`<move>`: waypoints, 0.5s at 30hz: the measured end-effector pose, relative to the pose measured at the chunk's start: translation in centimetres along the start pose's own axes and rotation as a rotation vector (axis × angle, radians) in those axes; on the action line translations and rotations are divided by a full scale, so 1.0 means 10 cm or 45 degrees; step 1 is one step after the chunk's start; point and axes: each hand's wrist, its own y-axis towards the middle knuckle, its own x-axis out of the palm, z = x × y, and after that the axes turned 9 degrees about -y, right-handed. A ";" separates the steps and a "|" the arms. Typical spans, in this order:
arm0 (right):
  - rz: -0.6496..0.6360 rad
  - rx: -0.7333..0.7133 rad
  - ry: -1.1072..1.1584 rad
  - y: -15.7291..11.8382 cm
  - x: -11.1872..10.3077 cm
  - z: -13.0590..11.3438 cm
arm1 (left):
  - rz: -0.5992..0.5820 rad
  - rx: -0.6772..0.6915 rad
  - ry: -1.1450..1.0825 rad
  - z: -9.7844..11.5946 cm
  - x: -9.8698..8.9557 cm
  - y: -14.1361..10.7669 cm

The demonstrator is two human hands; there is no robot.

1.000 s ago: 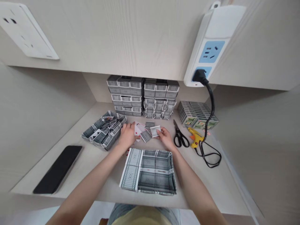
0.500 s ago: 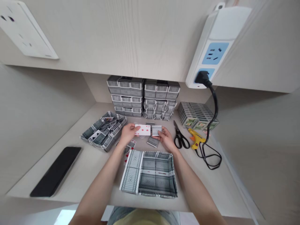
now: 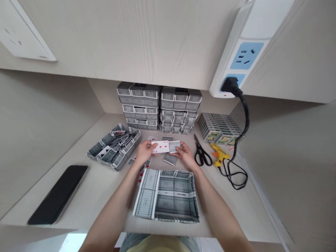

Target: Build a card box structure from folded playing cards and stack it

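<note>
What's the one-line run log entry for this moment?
left hand: holding red diamond card | right hand: holding grey-patterned card | scissors: beside right hand

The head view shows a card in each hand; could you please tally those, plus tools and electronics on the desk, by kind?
Held card with face showing: 1
Held card with back showing: 1
Scissors: 1
Glue gun: 1
Phone: 1
Total: 5

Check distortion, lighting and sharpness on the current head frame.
Head view: wall socket and power strip skewed, likely wide-angle; head view: bright patch below the desk, lower left; head view: shade under the overhead panel; head view: card in the left hand readable as red diamonds, fine detail soft.
</note>
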 end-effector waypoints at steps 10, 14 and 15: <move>0.146 -0.003 -0.055 -0.01 0.01 0.02 | -0.180 -0.095 -0.029 0.01 0.03 -0.08; 0.180 -0.011 -0.062 0.00 0.00 0.03 | -0.313 -0.158 0.041 0.05 0.03 -0.12; 0.184 -0.016 -0.063 0.00 0.00 0.03 | -0.354 -0.176 0.068 0.06 0.04 -0.13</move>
